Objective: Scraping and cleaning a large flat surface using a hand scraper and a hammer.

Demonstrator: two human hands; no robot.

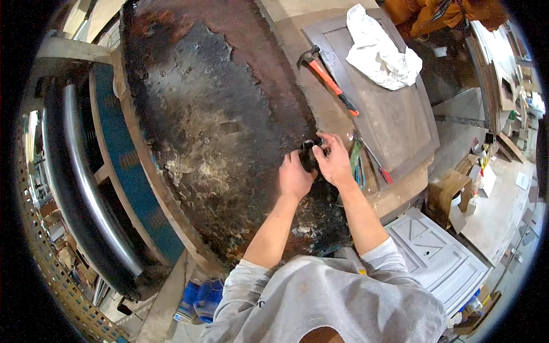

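Observation:
A large dark slab (pixel 223 120) with a charred-looking, peeling black and brown surface lies below me. Over its right edge, my left hand (pixel 295 176) and my right hand (pixel 334 161) come together around a small, dark, roundish piece (pixel 309 157). The fingers of both hands are closed on it from either side; its exact kind is too dark to tell. Just right of my right hand lie a green-handled tool (pixel 357 153) and a screwdriver (pixel 384 173) with a red handle end. Farther off rests a hammer (pixel 331 83) with an orange and black handle.
A grey-brown cabinet door (pixel 389 123) lies at right with a crumpled white cloth (pixel 382 54) on it. A light grey panelled door (pixel 440 246) stands lower right, near a cardboard box (pixel 449 191). Metal rollers (pixel 94 171) run along the left. Blue cans (pixel 207 298) stand low left.

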